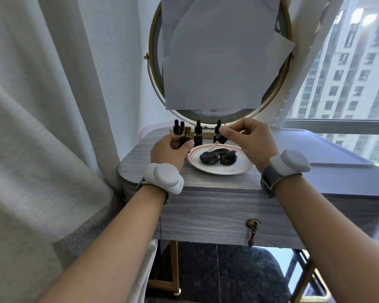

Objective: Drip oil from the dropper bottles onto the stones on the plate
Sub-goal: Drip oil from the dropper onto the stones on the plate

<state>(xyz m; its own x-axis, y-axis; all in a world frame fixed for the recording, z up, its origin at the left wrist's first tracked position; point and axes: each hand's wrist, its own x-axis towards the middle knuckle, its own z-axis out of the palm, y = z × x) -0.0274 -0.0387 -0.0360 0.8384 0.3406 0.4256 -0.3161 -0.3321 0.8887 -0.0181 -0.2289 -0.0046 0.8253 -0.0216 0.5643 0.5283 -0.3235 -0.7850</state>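
Observation:
Three shiny black stones (219, 157) lie together on a white plate with a red ring (239, 169) on the grey wooden table. My left hand (169, 150) grips an uncapped brown dropper bottle (186, 136), held upright just left of the plate. My right hand (247, 138) pinches the black dropper cap (221, 138). Its glass pipette (212, 147) slants down, with the tip just above the left stone. Several capped dropper bottles (198, 133) stand in a row behind the plate.
A round gold-framed mirror (155, 73), covered with white paper, stands at the back of the table. A curtain (42, 127) hangs at the left and a window (348, 73) is at the right. The drawer front (206, 217) below carries a brass pull (252, 231).

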